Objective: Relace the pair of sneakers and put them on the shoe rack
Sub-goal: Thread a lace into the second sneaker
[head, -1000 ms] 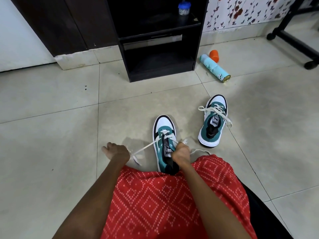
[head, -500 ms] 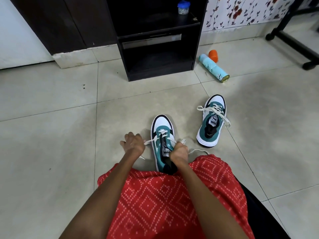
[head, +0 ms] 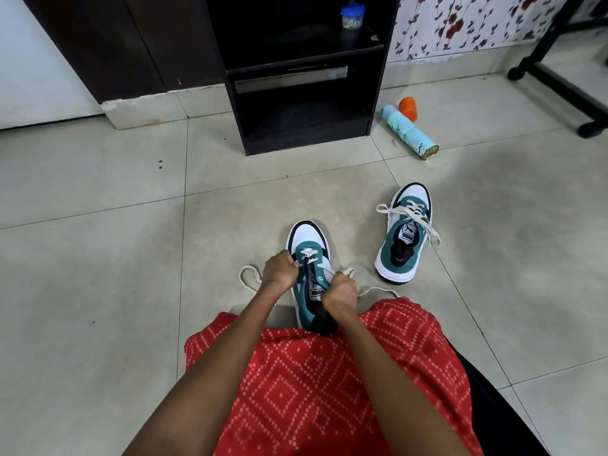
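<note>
A teal and white sneaker (head: 307,238) stands on the floor tiles right in front of my lap, toe pointing away. My left hand (head: 279,269) pinches its white lace (head: 250,279) at the shoe's left eyelets, and the slack loops on the floor to the left. My right hand (head: 339,292) grips the other lace end beside the tongue, on the right. The second sneaker (head: 403,240) sits to the right, laced loosely with its lace ends spread across the top. The black shoe rack (head: 306,93) stands ahead against the wall.
A light blue spray can (head: 409,133) lies on the floor right of the rack, with an orange cap (head: 408,107) behind it. A small blue-lidded jar (head: 352,15) sits on the rack's upper shelf. A black stand's legs (head: 559,90) cross the far right.
My left hand has come in from the far left, where it pulled the lace taut, to the sneaker's left side. The lace slack now lies looped on the floor. My right hand stayed put.
</note>
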